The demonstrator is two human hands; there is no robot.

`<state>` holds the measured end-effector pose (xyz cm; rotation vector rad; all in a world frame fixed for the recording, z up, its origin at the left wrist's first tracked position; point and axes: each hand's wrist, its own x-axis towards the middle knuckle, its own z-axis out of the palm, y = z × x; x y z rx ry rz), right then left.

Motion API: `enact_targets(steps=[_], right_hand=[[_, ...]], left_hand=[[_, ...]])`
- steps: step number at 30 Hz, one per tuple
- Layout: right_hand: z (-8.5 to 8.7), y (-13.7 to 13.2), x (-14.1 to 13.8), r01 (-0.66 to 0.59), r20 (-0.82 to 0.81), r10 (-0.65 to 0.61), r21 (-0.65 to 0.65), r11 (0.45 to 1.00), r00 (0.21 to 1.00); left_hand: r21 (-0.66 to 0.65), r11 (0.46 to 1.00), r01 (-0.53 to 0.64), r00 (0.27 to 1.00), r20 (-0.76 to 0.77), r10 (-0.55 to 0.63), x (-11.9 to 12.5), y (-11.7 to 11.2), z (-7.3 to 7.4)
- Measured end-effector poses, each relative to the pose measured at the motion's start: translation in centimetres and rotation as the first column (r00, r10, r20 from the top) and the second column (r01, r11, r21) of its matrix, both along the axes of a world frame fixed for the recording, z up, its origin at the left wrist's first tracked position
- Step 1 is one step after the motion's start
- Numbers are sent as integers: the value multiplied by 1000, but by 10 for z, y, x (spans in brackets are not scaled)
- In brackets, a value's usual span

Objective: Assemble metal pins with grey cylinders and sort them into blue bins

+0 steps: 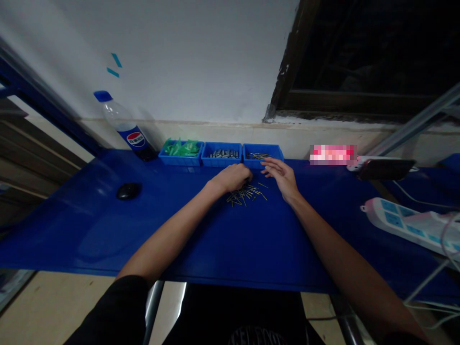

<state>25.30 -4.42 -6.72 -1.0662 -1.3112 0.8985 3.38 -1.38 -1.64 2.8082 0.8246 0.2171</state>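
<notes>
A loose pile of thin, brass-coloured metal pins (pixel 247 192) lies on the blue tabletop (pixel 230 244). Over the back of this pile, my left hand (pixel 233 177) is closed with its fingers curled down; whatever they pinch is hidden. To the right, my right hand (pixel 283 178) is open, its fingers extended loosely toward the left, just in front of the right-hand blue bin (pixel 264 164). Similar thin pins (pixel 258 155) lie in that bin. The middle blue bin (pixel 222 162) contains short silvery metal cylinders (pixel 224 154). Green plastic pieces (pixel 182 147) fill the left blue bin (pixel 180 161).
A cola bottle (pixel 125 127) stands against the wall at the back left, with a black computer mouse (pixel 128 191) in front. On the right are a phone (pixel 386 169), a white power strip (pixel 413 227) and cables. The table's front edge (pixel 230 286) runs near my body.
</notes>
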Motion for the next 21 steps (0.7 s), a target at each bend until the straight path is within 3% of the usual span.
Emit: enact_targets(steps=[6, 14, 21], right_hand=[[0, -1, -1, -28, -32, 27, -41, 999, 999], [1, -3, -2, -50, -29, 48, -77, 996, 998], [3, -4, -3, -55, -23, 53, -94, 994, 998]], left_hand=[[-143, 990, -12, 998, 57, 20, -6, 5, 3], [-167, 980, -109, 985, 113, 129, -6, 5, 1], [-295, 946, -137, 969, 157, 190, -4, 5, -3]])
